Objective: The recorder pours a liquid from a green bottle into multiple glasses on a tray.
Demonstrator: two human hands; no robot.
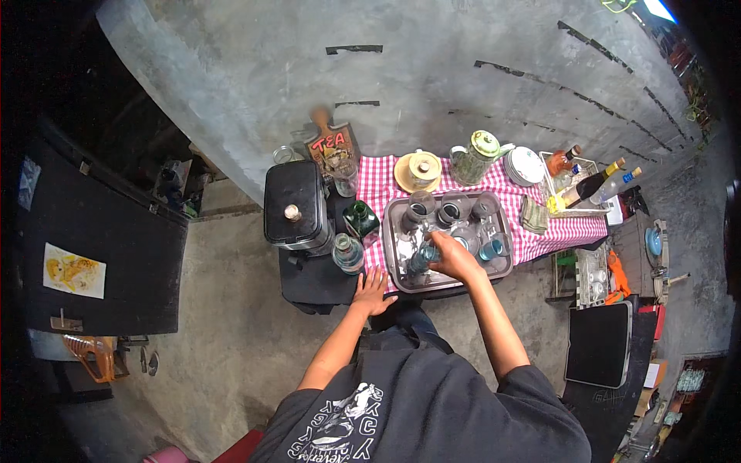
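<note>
My left hand (372, 293) lies flat at the front edge of the table, its fingers spread on the red-and-white checkered cloth (373, 258). Just beyond it stands a clear glass bottle (347, 255), beside a dark green bottle (360, 221). Over the front part of a grey tray (505, 266), my right hand (455, 256) is closed on a bluish drinking glass (421, 260). The fingers partly cover that glass. Several more glasses share the tray, among them a dark one (451, 212) at the back and a blue one (492, 248) to the right.
Behind the tray are a lidded yellowish pot on a saucer (424, 168), a glass pitcher (476, 158) and stacked white plates (525, 165). A basket of bottles (590, 189) stands at the right, near a folded cloth (533, 215). At the left are a black lidded container (296, 202) and a wooden board (320, 127).
</note>
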